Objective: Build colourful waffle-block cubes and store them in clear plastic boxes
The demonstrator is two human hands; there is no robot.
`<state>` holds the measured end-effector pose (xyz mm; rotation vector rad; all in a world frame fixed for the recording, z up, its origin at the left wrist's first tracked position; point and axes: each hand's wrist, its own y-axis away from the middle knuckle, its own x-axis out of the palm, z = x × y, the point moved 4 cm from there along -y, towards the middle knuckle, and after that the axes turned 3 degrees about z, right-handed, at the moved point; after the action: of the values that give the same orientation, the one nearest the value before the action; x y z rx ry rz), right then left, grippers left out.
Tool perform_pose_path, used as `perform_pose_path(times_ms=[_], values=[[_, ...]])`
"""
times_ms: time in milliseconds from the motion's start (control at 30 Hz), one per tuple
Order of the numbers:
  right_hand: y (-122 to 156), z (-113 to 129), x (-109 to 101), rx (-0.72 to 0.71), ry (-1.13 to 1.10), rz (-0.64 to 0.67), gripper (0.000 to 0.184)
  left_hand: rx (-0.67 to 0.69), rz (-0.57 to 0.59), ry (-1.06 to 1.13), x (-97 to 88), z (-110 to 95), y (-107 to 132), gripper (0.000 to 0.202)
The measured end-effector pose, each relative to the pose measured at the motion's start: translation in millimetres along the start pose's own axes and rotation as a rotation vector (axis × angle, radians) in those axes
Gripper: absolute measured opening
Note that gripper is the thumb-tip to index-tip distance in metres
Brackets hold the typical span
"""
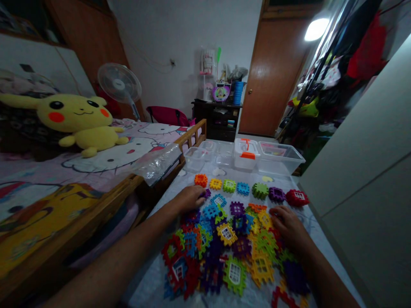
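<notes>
From my remote seat, I see the left hand's fingers touching a small purple notched plastic block; I cannot tell whether they pinch it. The right hand's fingers curl beside a yellow notched plastic window piece, grip unclear. Nearer me than the fingers lies a multicoloured heap of notched plastic pieces. Beyond them, on the table, stand a long clear plastic box (its reddish patch is too blurred to name) and a white-lidded plastic box with orange latches.

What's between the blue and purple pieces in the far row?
A green stack of toothed pieces lies between them, seen in the head view.
</notes>
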<state>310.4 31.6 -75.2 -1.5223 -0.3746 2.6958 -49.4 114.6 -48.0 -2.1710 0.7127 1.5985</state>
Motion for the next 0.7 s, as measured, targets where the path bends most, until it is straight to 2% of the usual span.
perform_pose_path(times_ms=[133,233,333,433,567,700], values=[[0,0,-1,0.003,-0.01,0.007,0.028,-0.079,-0.068,0.043,-10.9,3,3,0.031],[-1,1,-1,0.01,-0.014,0.012,0.028,-0.12,-0.125,0.197,-17.7,6,6,0.035],[-1,2,-1,0.005,-0.017,0.005,0.028,-0.113,-0.079,0.303,-13.6,7,6,0.033],[-1,2,-1,0.003,-0.019,0.015,0.028,-0.102,-0.025,0.279,-4.5,8,5,0.027],[-1,3,-2,0.011,-0.015,0.024,0.027,-0.116,-0.102,0.142,-4.7,7,6,0.024],[-1,4,-2,0.014,-0.006,0.024,0.027,-0.064,-0.165,0.006,-16.1,-15,6,0.024]])
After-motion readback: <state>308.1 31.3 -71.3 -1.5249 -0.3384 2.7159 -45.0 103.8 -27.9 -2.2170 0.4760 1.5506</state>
